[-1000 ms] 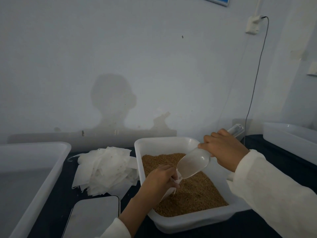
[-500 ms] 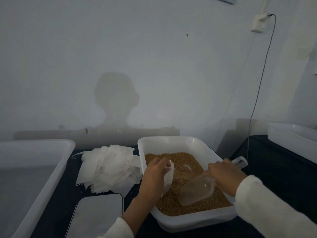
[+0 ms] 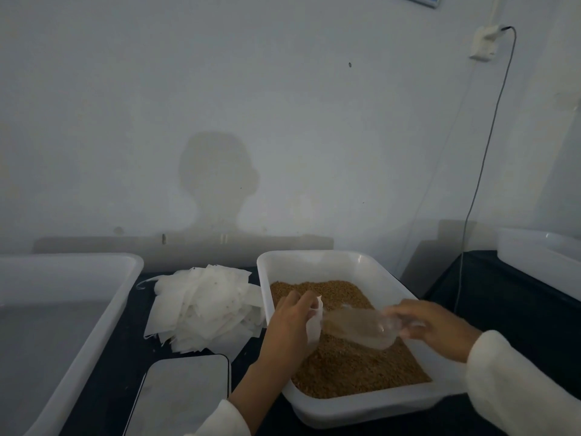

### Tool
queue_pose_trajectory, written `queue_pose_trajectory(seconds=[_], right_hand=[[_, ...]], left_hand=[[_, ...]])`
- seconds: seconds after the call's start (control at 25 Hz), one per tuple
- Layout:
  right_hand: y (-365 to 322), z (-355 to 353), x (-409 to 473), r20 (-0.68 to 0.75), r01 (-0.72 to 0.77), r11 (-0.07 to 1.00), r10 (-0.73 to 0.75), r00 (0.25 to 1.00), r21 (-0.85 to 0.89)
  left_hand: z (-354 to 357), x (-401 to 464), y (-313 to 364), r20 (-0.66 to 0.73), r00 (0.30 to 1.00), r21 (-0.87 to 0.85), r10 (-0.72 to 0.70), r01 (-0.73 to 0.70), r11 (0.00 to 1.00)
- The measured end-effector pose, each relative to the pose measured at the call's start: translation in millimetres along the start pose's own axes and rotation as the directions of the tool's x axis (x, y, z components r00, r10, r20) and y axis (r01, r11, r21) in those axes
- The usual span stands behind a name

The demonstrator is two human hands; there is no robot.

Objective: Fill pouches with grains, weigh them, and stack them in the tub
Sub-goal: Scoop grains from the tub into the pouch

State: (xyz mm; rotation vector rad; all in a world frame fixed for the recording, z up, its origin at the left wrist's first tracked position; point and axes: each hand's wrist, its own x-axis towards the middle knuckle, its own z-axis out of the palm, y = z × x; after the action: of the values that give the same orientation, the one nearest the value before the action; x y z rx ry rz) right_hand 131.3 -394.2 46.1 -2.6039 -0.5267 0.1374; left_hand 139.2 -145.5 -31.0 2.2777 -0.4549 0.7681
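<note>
Head view: the left hand [image 3: 290, 325] pinches a white pouch [image 3: 315, 322] and holds it upright over the brown grains [image 3: 352, 363], its fingers curled around the pouch's left edge. The right hand [image 3: 435, 328] grips the handle of a clear plastic scoop [image 3: 358, 328]; this hand and the scoop are motion-blurred. The scoop lies roughly level above the grains, its mouth pointing left and just beside the pouch's opening; whether the two touch cannot be told. Brownish contents show faintly through the scoop's wall. The grains fill a white tray [image 3: 317, 262] that sits on the dark table [image 3: 509, 297] in front of the person, heaped more thickly toward its near and right side.

Left of the tray lies a loose pile of empty white pouches [image 3: 204, 306], touching or nearly touching the tray's left wall. Nearer the camera, below that pile, sits a flat scale [image 3: 185, 394] with a pale, reflective top. At the far left stands a large white tub [image 3: 94, 313]. Another white tub [image 3: 534, 250] stands at the right edge, well apart from the tray. A thin cable [image 3: 484, 158] hangs down the wall from a plug [image 3: 482, 42].
</note>
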Motion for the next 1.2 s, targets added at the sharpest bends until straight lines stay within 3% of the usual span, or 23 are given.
queue_pose_trajectory(seconds=[0.12, 0.2, 0.28, 0.36, 0.56, 0.72, 0.8, 0.88, 0.96, 1.12, 1.2], right_hand=[[-8, -25, 1, -0.092, 0.020, 0.999, -0.023, 0.995, -0.032], [-16, -36, 7, -0.150, 0.008, 0.973, -0.043, 0.988, -0.230], [-24, -40, 16, -0.171, -0.018, 0.832, -0.093, 0.981, -0.554], [-34, -39, 23, -0.172, -0.021, 0.690, -0.151, 0.974, -0.723], [-58, -31, 26, -0.167, 0.036, 0.495, -0.360, 0.918, -0.868], [-71, -33, 18, -0.157, 0.072, 0.317, -0.640, 0.752, -0.946], [-72, -31, 16, -0.134, 0.066, 0.261, -0.679, 0.722, -0.963], [-67, -30, 14, -0.182, 0.021, 0.322, -0.588, 0.788, -0.946], [-57, -26, 10, -0.263, -0.073, 0.491, -0.330, 0.907, -0.868], [-15, 9, 7, -0.305, -0.204, 0.822, 0.039, 0.951, -0.532], [-1, 34, 8, -0.234, -0.222, 0.888, 0.135, 0.963, -0.402]], left_hand=[[1, 0, -1, 0.048, 0.998, 0.023, 0.026, -0.027, 0.999], [2, 1, 0, 0.084, 0.994, 0.030, 0.069, -0.071, 0.997], [4, 1, 1, 0.092, 0.990, 0.028, 0.106, -0.109, 0.994], [5, 1, 1, 0.090, 0.989, 0.029, 0.118, -0.121, 0.992], [6, 1, 0, 0.079, 0.989, 0.014, 0.125, -0.127, 0.992], [6, 1, -1, 0.068, 0.988, 0.000, 0.142, -0.142, 0.990], [6, 1, -1, 0.076, 0.989, -0.009, 0.130, -0.130, 0.991], [3, 1, 0, 0.069, 0.994, -0.031, 0.080, -0.078, 0.996], [-3, 4, 2, 0.048, 0.998, -0.161, -0.044, 0.051, 0.986], [-26, 11, 6, 0.062, 0.971, -0.540, -0.231, 0.227, 0.811], [-38, 16, 10, 0.098, 0.960, -0.662, -0.261, 0.259, 0.703]])
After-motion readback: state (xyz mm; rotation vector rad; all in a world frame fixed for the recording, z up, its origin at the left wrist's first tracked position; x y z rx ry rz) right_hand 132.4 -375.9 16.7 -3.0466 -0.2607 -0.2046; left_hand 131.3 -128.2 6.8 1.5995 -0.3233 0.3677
